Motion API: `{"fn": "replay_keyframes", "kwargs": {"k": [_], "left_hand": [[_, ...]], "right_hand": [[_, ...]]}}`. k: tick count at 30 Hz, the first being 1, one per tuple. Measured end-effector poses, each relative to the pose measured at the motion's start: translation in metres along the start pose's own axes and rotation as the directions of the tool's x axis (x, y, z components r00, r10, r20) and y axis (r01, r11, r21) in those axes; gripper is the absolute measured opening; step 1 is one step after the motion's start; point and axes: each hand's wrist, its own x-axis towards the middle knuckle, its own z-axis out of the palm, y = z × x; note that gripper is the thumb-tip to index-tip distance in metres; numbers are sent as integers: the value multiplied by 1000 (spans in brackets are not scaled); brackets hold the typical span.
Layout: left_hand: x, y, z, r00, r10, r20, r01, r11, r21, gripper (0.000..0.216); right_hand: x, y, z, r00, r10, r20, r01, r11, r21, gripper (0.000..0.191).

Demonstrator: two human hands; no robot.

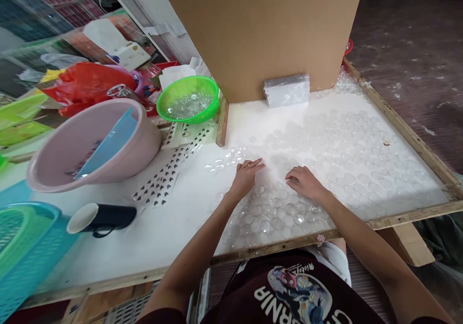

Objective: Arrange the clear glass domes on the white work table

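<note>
Many clear round discs lie side by side over the white tabletop. My left hand rests low over them, fingers stretched to the right and nothing visible in its grasp. Across a short gap, my right hand hovers at or just above the discs, its fingers bent and the thumb a little apart from them. Whether its fingertips touch a disc is hard to see. A smaller group of shiny discs sits just left of my left hand.
A tall cardboard sheet stands behind, with a clear-wrapped stack before it. To the left are a green bowl of clear pieces, a pink basin, sticker sheets, a dark mug and a blue basket. Wooden strips edge the table.
</note>
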Motion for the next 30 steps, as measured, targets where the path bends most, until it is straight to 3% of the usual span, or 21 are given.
{"fn": "replay_keyframes", "kwargs": {"k": [6,12,20,30], "left_hand": [[6,-7,-2,1000,11,21,-12,999,34,62],[22,-13,2,997,53,-49,-53,998,-13,42],[67,-21,25,995,-12,95,-1,991,131,74],[94,-24,38,999,-9,48,-1,980,197,74]], "right_hand": [[1,2,-1,1000,10,-25,-11,1000,-11,7],[1,4,0,997,6,-75,-9,999,-40,8],[3,8,4,983,-30,-182,19,998,-61,9],[8,11,7,979,-30,-202,17,998,-67,10]]}}
